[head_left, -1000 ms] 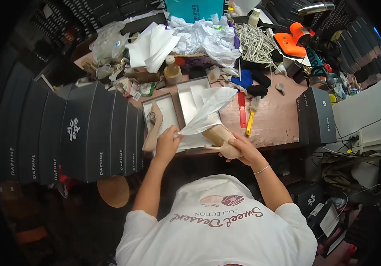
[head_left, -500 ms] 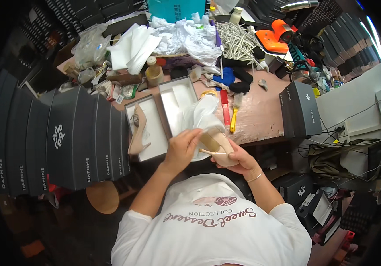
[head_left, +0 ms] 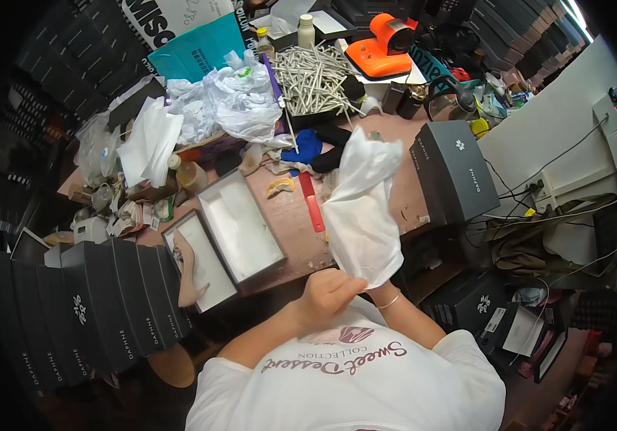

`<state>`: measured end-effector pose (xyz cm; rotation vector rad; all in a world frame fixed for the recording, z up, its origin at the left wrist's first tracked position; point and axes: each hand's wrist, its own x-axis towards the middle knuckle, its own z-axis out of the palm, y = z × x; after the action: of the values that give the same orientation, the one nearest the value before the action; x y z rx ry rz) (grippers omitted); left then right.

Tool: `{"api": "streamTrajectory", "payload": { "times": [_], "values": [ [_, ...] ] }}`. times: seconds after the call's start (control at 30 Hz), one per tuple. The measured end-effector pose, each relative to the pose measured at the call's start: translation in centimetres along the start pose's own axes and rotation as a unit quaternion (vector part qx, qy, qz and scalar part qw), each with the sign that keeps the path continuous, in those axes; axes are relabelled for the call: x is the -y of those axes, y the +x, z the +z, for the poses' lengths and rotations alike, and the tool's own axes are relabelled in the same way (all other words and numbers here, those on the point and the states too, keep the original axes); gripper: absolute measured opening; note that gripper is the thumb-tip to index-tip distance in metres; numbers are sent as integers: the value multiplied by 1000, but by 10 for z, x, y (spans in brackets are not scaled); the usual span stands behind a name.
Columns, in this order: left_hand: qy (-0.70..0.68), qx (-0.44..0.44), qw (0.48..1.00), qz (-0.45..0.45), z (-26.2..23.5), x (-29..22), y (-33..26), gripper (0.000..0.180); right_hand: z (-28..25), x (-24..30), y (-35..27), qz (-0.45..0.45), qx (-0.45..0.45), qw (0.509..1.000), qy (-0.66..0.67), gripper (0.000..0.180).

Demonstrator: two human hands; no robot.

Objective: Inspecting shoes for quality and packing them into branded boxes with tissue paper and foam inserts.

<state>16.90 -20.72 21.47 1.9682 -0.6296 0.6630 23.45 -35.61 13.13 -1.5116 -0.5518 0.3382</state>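
My left hand (head_left: 328, 293) is closed in front of my chest, its fingertips pinching the lower edge of a thin white bag (head_left: 367, 215). The bag hangs upward and away, wrinkled, over the near edge of the workbench. It covers the fingers of my right hand (head_left: 379, 293), of which only a part by the wrist shows. The beige high-heeled shoe seen earlier is out of sight. Its look-alike, a beige high-heeled shoe (head_left: 187, 269) with a bow, lies on its side in a shallow box part (head_left: 223, 289) to the left.
An open white-lined box (head_left: 269, 251) lies beside it. On the bench (head_left: 288, 224) are a red-handled tool (head_left: 311, 202), a tray of white sticks (head_left: 315, 80), crumpled plastic (head_left: 240, 108) and an orange device (head_left: 380, 57). Dark shoeboxes stand stacked left (head_left: 100, 309) and right (head_left: 455, 171).
The shoe in my right hand has gone out of view behind or inside the white bag. Both hands have drawn closer to my body. The view has turned to the right.
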Motion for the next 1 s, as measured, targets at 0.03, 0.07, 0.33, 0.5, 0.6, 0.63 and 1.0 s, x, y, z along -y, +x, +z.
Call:
{"api": "streamTrajectory", "payload": {
  "times": [0.03,0.07,0.33,0.5,0.6,0.63,1.0],
  "values": [
    [-1,-2,1000,-6,7,6,-2,32,-5,-9,5,17,2,999,-37,48],
    [-2,-4,1000,-13,15,15,-7,31,-10,-15,5,50,12,997,57,47],
    [-73,178,981,6,41,24,4,23,-44,-55,9,303,73,609,730,39],
    [-129,193,973,4,43,24,5,23,-44,-6,35,281,-5,840,464,38],
    [-105,69,991,-47,45,35,0,26,-30,7,64,173,15,985,-5,37],
    [-104,94,990,-27,37,30,4,25,-27,6,72,105,44,967,-227,37],
    [100,-2,952,-288,-48,112,-98,35,-12,-26,111,-20,115,871,-477,32]
  ]
}}
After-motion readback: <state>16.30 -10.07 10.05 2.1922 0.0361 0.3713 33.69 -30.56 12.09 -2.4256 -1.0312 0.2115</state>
